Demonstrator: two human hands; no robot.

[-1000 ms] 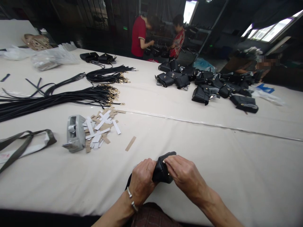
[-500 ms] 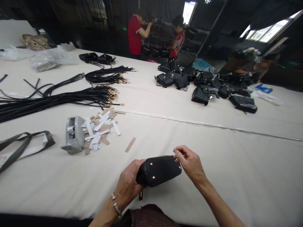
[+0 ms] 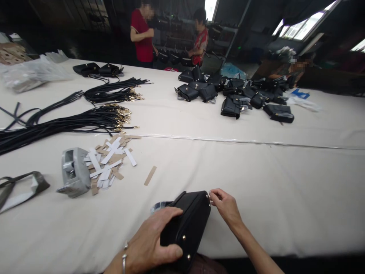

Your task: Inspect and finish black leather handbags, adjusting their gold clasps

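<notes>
Bag (image 3: pixel 195 226), black and boxy, sits low in the middle of my head-camera feed, at the near side of the table (image 3: pixel 256 179), tilted so that its base faces toward the right hand (image 3: pixel 226 208). I have it grasped in the left hand (image 3: pixel 154 239): fingers spread over one broad side, thumb along the lower edge, close beside the near studs (image 3: pixel 184 237). Whether the bag touches the cloth I cannot tell from here.

On the right, thumb and fingertips come together just beside the far studs (image 3: pixel 209 205); I cannot tell whether they pinch anything small or touch the metal.

For fingertip work this close to a corner, I judge steadiness in the left grip to matter most. I would brace the body with the palm and press evenly, since a hard squeeze could dent or crease the soft sides. The thumb is best placed clear of the near studs, and the base turned a little more toward me, so that the right fingers do not hide the far pair. The right hand does well with a light touch, nails off the leather. The loose strip (image 3: pixel 150 175) and the tape dispenser (image 3: pixel 75 173) lie well away from both hands.
</notes>
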